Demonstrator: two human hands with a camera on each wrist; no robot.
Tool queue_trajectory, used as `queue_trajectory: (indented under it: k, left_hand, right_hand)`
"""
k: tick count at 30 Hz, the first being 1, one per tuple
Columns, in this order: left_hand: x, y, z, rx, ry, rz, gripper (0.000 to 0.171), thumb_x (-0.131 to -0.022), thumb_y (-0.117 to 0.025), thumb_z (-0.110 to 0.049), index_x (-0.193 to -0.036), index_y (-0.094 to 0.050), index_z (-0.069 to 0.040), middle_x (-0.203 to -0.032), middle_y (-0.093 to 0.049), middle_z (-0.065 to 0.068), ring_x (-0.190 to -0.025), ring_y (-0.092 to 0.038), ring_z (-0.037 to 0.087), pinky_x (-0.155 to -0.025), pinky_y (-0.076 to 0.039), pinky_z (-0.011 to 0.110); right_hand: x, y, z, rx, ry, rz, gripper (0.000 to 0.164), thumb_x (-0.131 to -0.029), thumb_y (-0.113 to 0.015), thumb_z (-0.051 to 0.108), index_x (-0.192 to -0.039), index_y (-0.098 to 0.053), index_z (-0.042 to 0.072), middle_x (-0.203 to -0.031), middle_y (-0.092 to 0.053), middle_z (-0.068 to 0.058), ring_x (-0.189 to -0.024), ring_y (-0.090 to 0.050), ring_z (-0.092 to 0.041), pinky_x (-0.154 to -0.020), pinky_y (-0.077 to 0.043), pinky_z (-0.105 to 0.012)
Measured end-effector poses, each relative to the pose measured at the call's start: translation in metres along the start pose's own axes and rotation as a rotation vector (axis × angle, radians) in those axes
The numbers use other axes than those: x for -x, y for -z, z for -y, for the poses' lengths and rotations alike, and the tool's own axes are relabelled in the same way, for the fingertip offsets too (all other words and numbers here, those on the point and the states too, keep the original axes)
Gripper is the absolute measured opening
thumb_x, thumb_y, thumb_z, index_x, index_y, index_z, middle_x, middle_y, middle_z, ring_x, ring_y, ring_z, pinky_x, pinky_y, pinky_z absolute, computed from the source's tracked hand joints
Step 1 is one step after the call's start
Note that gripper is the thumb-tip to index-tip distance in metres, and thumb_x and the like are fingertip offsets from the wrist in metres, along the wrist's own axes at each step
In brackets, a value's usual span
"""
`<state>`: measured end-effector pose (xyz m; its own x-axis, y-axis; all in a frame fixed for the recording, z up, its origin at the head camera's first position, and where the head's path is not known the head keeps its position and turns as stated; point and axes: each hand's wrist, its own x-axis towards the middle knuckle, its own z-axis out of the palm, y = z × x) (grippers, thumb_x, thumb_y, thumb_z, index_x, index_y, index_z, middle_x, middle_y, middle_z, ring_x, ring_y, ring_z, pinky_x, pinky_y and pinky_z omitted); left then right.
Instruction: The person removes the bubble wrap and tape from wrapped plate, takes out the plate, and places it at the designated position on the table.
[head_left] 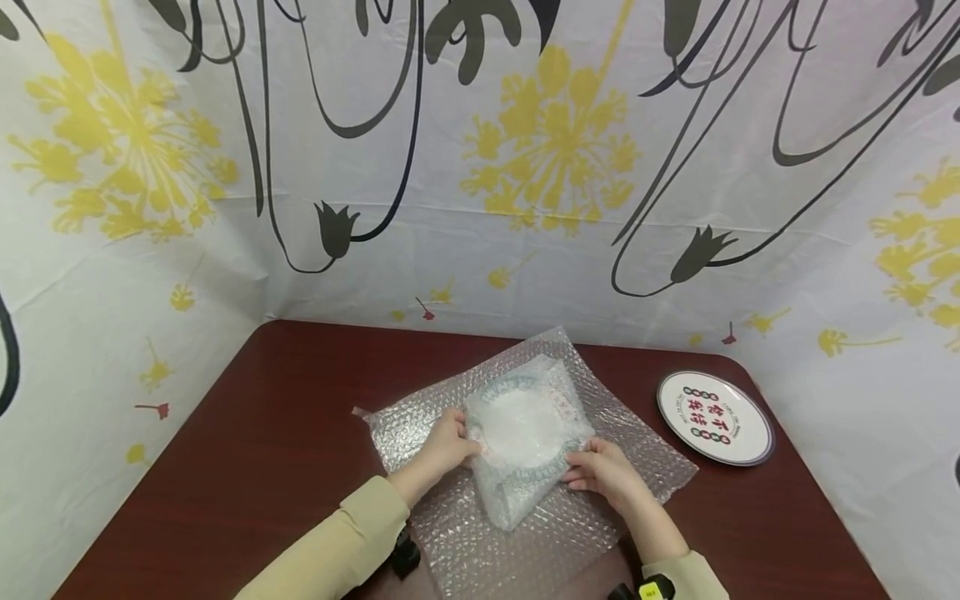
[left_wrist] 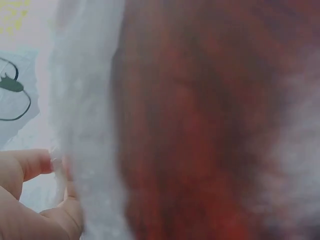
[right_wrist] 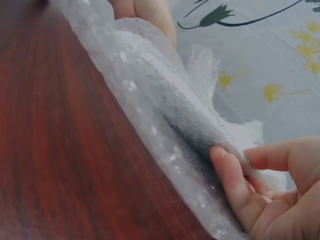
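Observation:
A round plate wrapped in bubble wrap [head_left: 527, 427] lies over a larger spread sheet of bubble wrap [head_left: 517, 554] on the table. My left hand [head_left: 441, 450] pinches the bundle's left edge, thumb in front. At the lower right edge, my right hand [head_left: 609, 475] holds it between thumb and fingers. The right wrist view shows the wrapped plate [right_wrist: 180, 97] from the side, its right edge between the thumb and fingers of my right hand [right_wrist: 280, 190]. In the left wrist view, my left hand [left_wrist: 40, 210] grips the wrap; much there is blurred.
A white plate with a dark rim and red characters [head_left: 716, 417] lies on the right of the dark red-brown table [head_left: 300, 433]. Behind and beside the table hangs a white cloth [head_left: 450, 283] printed with flowers.

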<state>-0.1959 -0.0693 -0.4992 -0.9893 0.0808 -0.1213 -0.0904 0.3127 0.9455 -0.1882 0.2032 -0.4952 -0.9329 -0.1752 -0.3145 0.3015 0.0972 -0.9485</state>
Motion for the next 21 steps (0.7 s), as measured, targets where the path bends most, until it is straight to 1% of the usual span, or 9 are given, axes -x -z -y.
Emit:
queue_trajectory:
  k: [5,10,15,21]
  left_hand:
    - [-0.003,0.002,0.000,-0.011,0.020,0.024,0.058,-0.070,-0.065,0.007,-0.121,-0.037,0.014,-0.078,-0.049,0.011,-0.050,-0.050,0.013,-0.049,-0.052,0.028]
    - [-0.005,0.002,0.001,-0.019,0.027,0.023,0.057,-0.070,-0.067,0.006,-0.119,-0.039,0.013,-0.078,-0.049,0.011,-0.048,-0.049,0.012,-0.048,-0.051,0.027]
    - [-0.005,0.002,0.001,-0.031,0.033,0.027,0.055,-0.070,-0.068,0.005,-0.117,-0.040,0.011,-0.076,-0.051,0.011,-0.045,-0.049,0.012,-0.045,-0.050,0.027]
    - [-0.006,0.004,-0.003,-0.029,0.069,0.051,0.056,-0.072,-0.069,0.005,-0.119,-0.040,0.011,-0.081,-0.050,0.013,-0.046,-0.047,0.012,-0.046,-0.050,0.027]
  right_hand:
    - [-0.001,0.004,0.001,0.023,-0.012,0.047,0.020,-0.089,-0.062,0.005,-0.082,-0.042,0.004,-0.072,-0.062,-0.011,-0.064,-0.067,-0.017,-0.058,-0.054,-0.027]
    - [-0.001,0.006,0.005,0.057,-0.022,0.067,0.021,-0.090,-0.062,0.007,-0.081,-0.043,0.005,-0.072,-0.062,-0.010,-0.062,-0.066,-0.017,-0.057,-0.054,-0.026]
    - [-0.001,0.008,0.004,0.087,-0.015,0.086,0.022,-0.089,-0.064,0.012,-0.081,-0.045,0.004,-0.075,-0.062,-0.010,-0.061,-0.065,-0.016,-0.056,-0.054,-0.026]
    - [-0.003,0.012,0.003,0.086,-0.021,0.151,0.023,-0.089,-0.065,0.016,-0.082,-0.047,0.005,-0.075,-0.061,-0.008,-0.059,-0.063,-0.013,-0.056,-0.053,-0.025]
